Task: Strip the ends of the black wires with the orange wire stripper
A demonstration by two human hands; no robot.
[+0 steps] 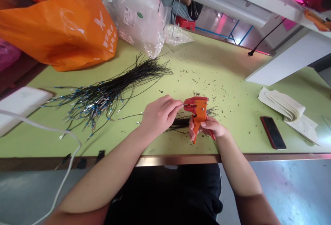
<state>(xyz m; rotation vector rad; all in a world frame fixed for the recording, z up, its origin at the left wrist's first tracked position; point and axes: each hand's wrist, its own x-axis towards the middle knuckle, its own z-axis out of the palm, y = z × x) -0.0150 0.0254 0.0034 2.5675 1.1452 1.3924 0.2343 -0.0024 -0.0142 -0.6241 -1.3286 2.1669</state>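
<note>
Item, one orange-and-red hand tool (201,105), by its shape likely a wire stripper: held above the green tabletop (245,114), near the front edge, mouth turned toward the left hand. Right hand (214,127): wrapped around the handles; amount of squeeze not discernible. Left hand (159,113): thumb and fingers pinched on one thin dark wire (186,105), right at the mouth of the tool; depth of insertion too small to make out. Below and partly behind both, one smaller bunch of black wires (179,123), lying on the tabletop. To the left, one larger bundle of black wires (124,80), blue and metallic ends fanned leftward. Beyond the tool, many small dark scraps (197,94), loosely scattered. For good handling, in judgement: wire kept straight and square to the mouth, pinch close but with fingertips clear of the closing parts; same insertion depth each time, for even ends; one full, steady squeeze from the right, pinch on the left firm enough against slipping, without kinking the wire; full release before withdrawal. Likely faults: nicked strands from a slanted feed, stray lengths from the bunch below snagging on the handles.
</note>
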